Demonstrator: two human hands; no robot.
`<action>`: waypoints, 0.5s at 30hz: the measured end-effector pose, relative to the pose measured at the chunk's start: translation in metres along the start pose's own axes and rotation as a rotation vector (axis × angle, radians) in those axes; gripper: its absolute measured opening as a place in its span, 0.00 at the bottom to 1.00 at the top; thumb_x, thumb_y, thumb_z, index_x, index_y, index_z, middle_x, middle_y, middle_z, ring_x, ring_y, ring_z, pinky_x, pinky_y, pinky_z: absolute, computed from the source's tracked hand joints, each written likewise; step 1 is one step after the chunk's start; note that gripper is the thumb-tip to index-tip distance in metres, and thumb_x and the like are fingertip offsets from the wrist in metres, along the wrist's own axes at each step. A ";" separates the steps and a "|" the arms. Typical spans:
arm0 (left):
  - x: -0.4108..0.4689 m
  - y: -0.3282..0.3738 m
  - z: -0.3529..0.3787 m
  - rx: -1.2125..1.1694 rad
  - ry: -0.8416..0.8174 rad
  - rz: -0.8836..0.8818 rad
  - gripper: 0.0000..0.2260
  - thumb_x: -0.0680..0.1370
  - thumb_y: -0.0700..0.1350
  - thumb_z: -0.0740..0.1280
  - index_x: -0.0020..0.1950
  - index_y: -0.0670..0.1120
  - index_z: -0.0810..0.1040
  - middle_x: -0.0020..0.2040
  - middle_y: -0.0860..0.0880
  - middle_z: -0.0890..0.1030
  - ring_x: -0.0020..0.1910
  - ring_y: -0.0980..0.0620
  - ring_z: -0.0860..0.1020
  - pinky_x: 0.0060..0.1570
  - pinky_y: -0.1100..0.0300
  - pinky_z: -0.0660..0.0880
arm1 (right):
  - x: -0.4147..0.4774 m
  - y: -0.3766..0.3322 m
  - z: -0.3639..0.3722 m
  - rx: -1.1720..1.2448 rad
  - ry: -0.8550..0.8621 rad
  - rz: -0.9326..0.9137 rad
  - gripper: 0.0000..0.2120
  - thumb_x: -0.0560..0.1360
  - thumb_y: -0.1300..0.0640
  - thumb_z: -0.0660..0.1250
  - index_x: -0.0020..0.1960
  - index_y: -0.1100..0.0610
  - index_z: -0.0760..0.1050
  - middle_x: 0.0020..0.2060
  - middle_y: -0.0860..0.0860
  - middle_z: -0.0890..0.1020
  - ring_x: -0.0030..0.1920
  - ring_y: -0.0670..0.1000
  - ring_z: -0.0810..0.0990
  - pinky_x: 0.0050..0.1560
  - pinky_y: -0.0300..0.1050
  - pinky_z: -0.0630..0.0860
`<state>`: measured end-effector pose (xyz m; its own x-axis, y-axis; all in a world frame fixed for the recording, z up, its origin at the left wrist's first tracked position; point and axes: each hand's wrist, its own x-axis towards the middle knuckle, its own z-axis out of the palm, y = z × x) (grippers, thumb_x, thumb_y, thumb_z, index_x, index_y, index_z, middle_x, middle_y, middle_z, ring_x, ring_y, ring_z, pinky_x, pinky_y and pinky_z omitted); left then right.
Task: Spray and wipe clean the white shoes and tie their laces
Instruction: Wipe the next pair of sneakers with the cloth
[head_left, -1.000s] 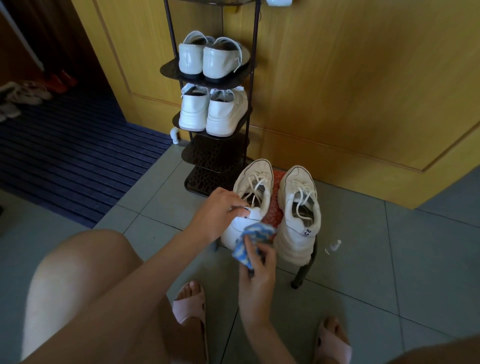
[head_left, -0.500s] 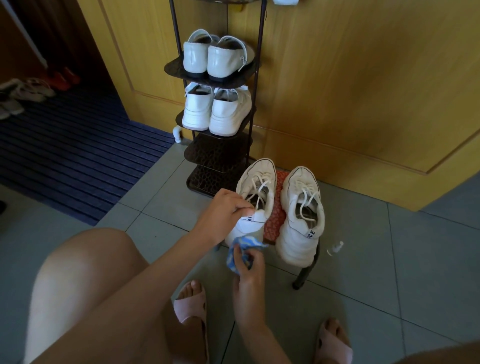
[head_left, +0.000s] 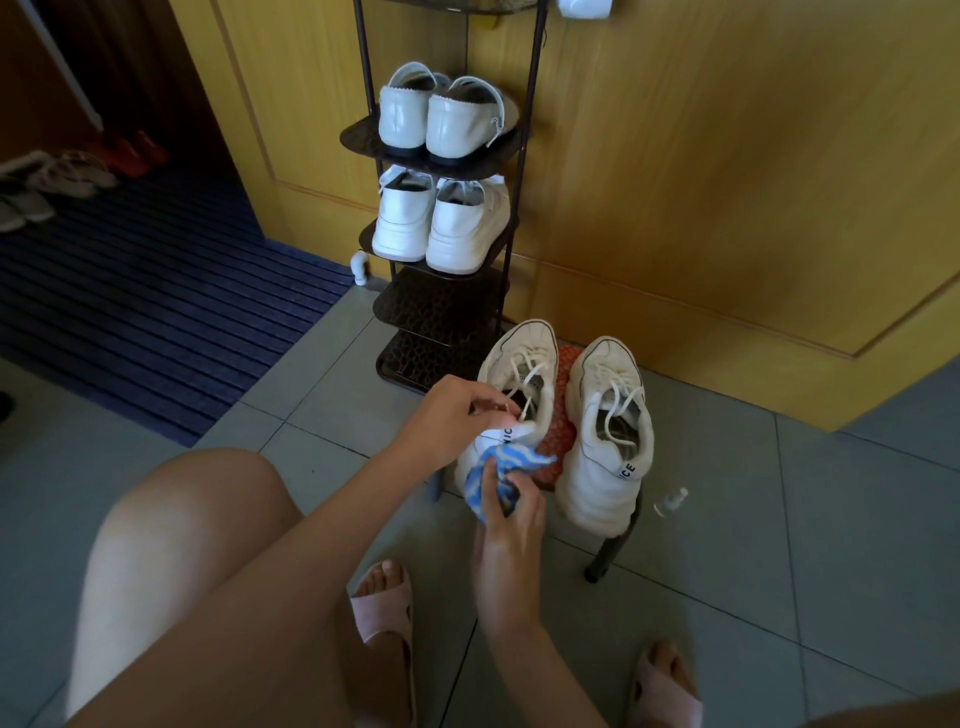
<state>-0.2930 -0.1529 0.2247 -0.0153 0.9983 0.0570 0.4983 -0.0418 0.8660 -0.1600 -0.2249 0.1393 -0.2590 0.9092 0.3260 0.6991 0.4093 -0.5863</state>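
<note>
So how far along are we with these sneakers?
Done: cannot tell; spray bottle lies on the floor. In hand: left hand steadies the left sneaker, right hand presses the cloth to its heel. Left: the right sneaker, and both shoes' loose laces.

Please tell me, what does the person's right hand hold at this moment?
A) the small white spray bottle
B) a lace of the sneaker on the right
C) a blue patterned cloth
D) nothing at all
C: the right hand grips a bunched blue cloth at the heel of the left sneaker, while the spray bottle lies apart from it, beside the stool.
</note>
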 end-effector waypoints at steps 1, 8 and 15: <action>0.000 -0.001 -0.001 -0.011 -0.002 -0.013 0.05 0.72 0.43 0.72 0.46 0.46 0.84 0.38 0.50 0.82 0.37 0.61 0.76 0.40 0.70 0.70 | -0.003 0.001 0.000 -0.052 -0.046 -0.034 0.27 0.73 0.67 0.67 0.67 0.48 0.70 0.64 0.56 0.67 0.62 0.53 0.66 0.60 0.40 0.67; -0.010 0.005 -0.006 -0.124 0.011 -0.132 0.12 0.72 0.43 0.72 0.54 0.49 0.81 0.40 0.53 0.80 0.45 0.58 0.77 0.50 0.61 0.73 | -0.031 -0.003 -0.011 0.205 -0.033 0.048 0.35 0.71 0.72 0.66 0.72 0.48 0.65 0.58 0.50 0.67 0.57 0.45 0.71 0.60 0.32 0.67; -0.098 0.033 0.013 -0.495 0.282 -0.425 0.07 0.78 0.48 0.60 0.55 0.54 0.76 0.51 0.52 0.80 0.47 0.58 0.79 0.44 0.61 0.78 | 0.010 -0.054 -0.062 0.753 -0.108 0.303 0.19 0.79 0.56 0.61 0.69 0.51 0.69 0.63 0.44 0.70 0.60 0.41 0.75 0.57 0.35 0.75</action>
<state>-0.2639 -0.2519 0.2419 -0.3785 0.8862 -0.2673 -0.0518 0.2681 0.9620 -0.1585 -0.2427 0.2201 -0.2201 0.9752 0.0230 0.1239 0.0513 -0.9910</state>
